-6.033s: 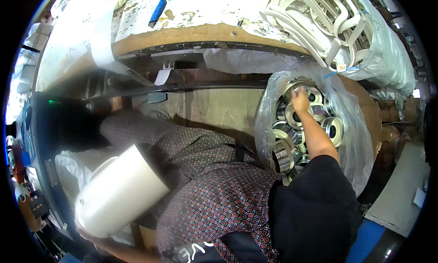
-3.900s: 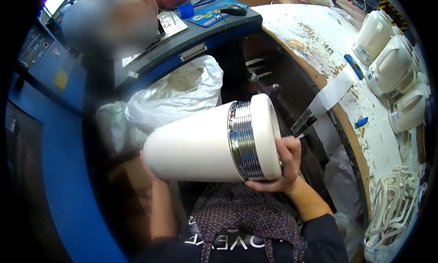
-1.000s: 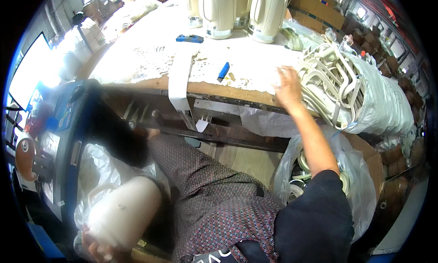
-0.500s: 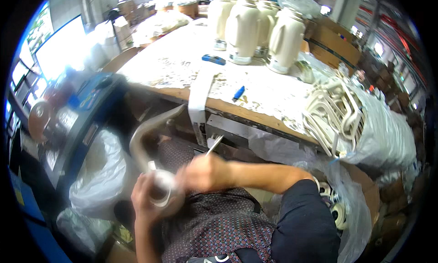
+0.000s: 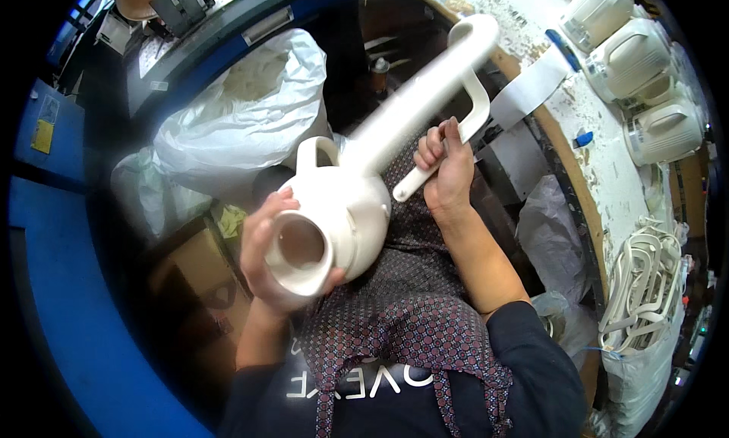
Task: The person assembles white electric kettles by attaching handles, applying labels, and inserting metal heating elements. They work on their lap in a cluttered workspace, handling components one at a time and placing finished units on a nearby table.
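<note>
A white plastic jug-shaped body [image 5: 357,210] with a round open mouth and a small loop is in my left hand [image 5: 266,248], fingers curled round the mouth's rim. Its mouth points toward me, low and left. In my right hand [image 5: 448,168] is a thin white bent handle [image 5: 477,115], gripped near its lower end. The handle's lower tip lies just right of the body. Beyond the body a long white tube [image 5: 425,89] slants up to a curved end; the handle's upper end overlaps it, and I cannot tell whether they touch.
A worn white workbench [image 5: 524,20] runs along the right, bearing several cream jugs [image 5: 630,58] and a blue marker-like piece [image 5: 583,140]. Loose handles [image 5: 645,286] fill a plastic bag at right. A white-lined sack [image 5: 235,134] stands left, beside a blue cabinet [image 5: 68,309].
The view has swung left, so the bench now lies at right. The jug body shows larger and tilted. My right hand has moved away from its mouth, with the handle now plainly visible.
</note>
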Action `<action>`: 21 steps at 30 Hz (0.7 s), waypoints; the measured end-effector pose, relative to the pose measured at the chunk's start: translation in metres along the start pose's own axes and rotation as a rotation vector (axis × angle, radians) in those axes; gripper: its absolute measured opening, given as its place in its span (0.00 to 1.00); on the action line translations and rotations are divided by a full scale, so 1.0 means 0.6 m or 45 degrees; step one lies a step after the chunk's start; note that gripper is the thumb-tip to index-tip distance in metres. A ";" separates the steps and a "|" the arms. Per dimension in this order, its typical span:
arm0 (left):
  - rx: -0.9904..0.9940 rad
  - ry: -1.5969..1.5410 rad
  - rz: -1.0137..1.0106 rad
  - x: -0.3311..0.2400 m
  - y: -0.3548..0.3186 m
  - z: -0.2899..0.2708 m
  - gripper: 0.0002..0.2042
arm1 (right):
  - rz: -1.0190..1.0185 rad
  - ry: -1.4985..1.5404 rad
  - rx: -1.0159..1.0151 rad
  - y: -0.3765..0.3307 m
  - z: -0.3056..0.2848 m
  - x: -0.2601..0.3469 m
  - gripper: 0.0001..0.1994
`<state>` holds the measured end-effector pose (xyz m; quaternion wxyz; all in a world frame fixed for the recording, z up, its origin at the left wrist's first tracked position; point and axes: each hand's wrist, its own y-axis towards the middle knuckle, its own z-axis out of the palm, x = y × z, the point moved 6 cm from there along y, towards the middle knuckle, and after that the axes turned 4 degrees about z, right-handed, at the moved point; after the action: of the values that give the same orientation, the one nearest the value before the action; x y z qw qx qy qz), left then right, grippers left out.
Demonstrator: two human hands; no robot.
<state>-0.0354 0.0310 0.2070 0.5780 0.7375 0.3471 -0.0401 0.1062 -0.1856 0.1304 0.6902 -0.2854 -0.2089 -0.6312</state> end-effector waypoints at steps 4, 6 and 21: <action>0.104 0.045 -0.059 -0.006 -0.008 0.011 0.43 | 0.169 -0.070 0.038 -0.016 0.014 -0.039 0.07; 0.172 0.061 -0.062 -0.004 0.001 0.013 0.43 | 0.274 -0.031 0.026 -0.010 0.016 -0.058 0.05; -0.287 -0.073 -0.037 0.058 -0.012 0.001 0.53 | -0.027 -0.934 0.612 0.006 0.114 -0.035 0.10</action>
<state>-0.0129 0.0472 0.1846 0.6663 0.6612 0.3434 -0.0300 0.1125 -0.1245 0.1677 0.6107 -0.3198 -0.5841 -0.4286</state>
